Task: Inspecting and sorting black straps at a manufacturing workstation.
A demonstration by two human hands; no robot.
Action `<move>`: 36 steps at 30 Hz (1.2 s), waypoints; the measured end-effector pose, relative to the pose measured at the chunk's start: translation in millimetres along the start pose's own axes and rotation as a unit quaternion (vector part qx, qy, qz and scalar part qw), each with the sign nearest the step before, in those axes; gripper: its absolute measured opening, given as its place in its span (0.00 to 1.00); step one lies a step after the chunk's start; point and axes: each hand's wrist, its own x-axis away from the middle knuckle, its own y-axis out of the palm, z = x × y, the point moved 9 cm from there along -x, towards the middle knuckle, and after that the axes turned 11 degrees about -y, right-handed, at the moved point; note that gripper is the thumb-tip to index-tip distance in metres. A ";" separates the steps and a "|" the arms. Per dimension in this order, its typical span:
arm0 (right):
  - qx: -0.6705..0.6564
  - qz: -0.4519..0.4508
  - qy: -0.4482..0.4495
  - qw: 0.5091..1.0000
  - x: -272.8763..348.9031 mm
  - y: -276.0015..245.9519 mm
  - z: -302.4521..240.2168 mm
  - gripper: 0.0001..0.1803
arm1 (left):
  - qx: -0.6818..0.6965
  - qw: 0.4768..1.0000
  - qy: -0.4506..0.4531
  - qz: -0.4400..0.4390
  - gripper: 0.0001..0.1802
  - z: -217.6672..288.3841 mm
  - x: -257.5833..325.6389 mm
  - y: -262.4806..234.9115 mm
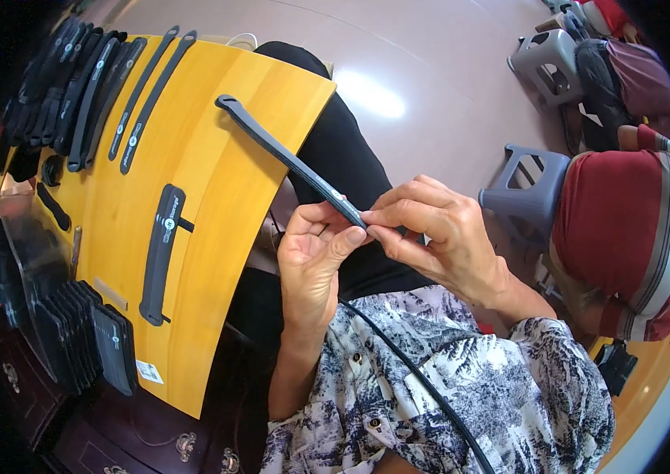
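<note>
A long dark grey strap [284, 152], with a slotted rounded tip at its far end, slants from above the yellow table down to my hands. My left hand [313, 257] grips its near end between thumb and fingers. My right hand [436, 229] pinches the same end, just right of the left thumb. The fingers partly hide that end. On the table to the left lies a banded bundle of straps [164, 253] with a white printed mark. Two single straps, a longer one [159, 103] and another [139, 96], lie side by side farther back.
Many dark straps [96, 103] are piled at the table's far left. Stacked black packs [114, 344] stand at the near left of the yellow table [208, 182]. A white label [148, 372] lies nearby. At right, a person in a red shirt [615, 237] sits near a grey stool [525, 189].
</note>
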 end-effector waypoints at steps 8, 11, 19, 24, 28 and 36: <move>-0.071 -0.025 0.030 0.997 3.1 0.4 11.3 0.06 | -0.026 1.000 0.017 0.001 0.16 3.7 0.6 6.3; -0.048 -0.023 0.011 0.999 0.8 -2.2 6.1 0.07 | -0.028 1.000 0.002 -0.003 0.17 2.4 -1.1 5.4; 0.036 -0.028 -0.054 0.997 -0.9 0.7 -5.9 0.08 | -0.009 1.000 0.005 0.014 0.28 1.3 -0.2 3.4; 0.023 -0.030 -0.057 0.998 -4.5 4.4 -3.8 0.07 | -0.010 0.998 0.037 0.041 0.32 10.0 6.5 7.8; 0.017 -0.032 -0.075 0.996 -7.0 6.1 -3.6 0.07 | -0.059 0.992 0.075 0.079 0.32 13.8 13.2 4.6; 0.035 -0.054 -0.128 0.990 -16.1 22.9 -8.0 0.08 | -0.110 0.987 0.071 0.098 0.13 10.7 24.3 -6.9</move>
